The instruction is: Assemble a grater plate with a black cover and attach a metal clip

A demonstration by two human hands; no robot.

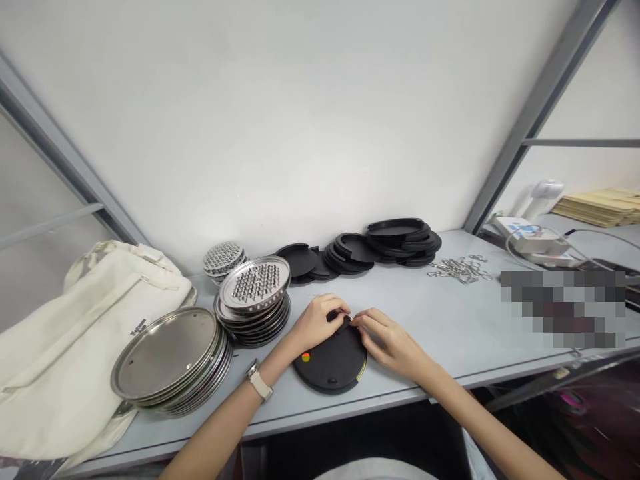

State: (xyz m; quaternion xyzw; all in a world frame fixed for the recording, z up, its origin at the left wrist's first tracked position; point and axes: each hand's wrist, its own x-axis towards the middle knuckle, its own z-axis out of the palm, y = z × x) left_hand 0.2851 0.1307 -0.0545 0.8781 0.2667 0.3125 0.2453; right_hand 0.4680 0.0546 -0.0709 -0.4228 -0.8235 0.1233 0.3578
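A black round disc (pixel 330 360) lies on the table in front of me, with a round orange-and-green sticker (pixel 306 357) at its left and a yellow mark on its right rim. At its far edge, my left hand (pixel 321 320) is closed in a pinch; what its fingertips grip is hidden. My right hand (pixel 390 340) meets it there from the right, thumb and fingers closed on a small shiny metal clip (pixel 351 319). The clip touches or nearly touches the disc's edge; I cannot tell which.
Flat metal discs (pixel 165 353) are stacked at the left beside a cream bag (pixel 90 333). Grater discs (pixel 255 287) stand in piles behind. Black round trays (pixel 395 233) line the wall. A heap of metal clips (pixel 463 269) lies at right, near a white device (pixel 530 237).
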